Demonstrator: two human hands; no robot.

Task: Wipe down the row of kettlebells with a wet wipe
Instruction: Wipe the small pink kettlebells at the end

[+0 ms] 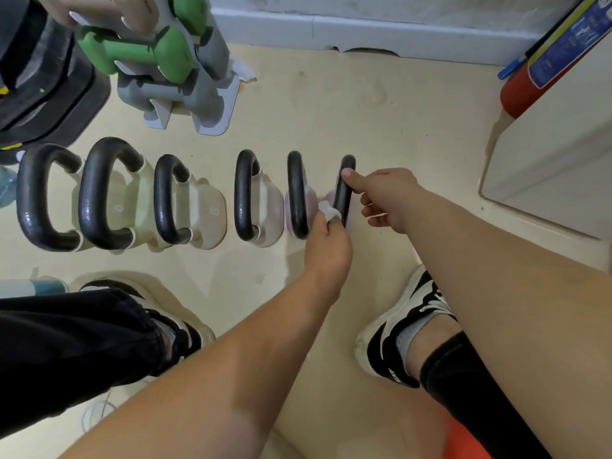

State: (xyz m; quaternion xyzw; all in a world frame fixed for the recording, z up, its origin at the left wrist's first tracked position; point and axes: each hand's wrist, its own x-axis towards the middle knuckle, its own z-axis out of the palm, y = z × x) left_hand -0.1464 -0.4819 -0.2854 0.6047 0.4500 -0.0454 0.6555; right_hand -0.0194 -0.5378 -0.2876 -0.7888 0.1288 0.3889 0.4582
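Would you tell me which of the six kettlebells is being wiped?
The rightmost kettlebell. It alone is touched: the right hand holds its handle while the left hand presses the wet wipe against it.

1. You can read a pale "6" on the body of the cream kettlebell [209, 213], well to the left of your left grip [328, 240], the one pinching the wipe [329, 212].
2. The next kettlebell [124, 207], farther left of that grip, bears a small round mark. Its digit is too faint to read.
3. The blue label [563, 44] on the red cylinder [516, 94], far up and right of your right grip [384, 200], carries white print too blurred to read.
4. The white lettering [394, 376] on the shoe [397, 323] below your right grip is too small to read.
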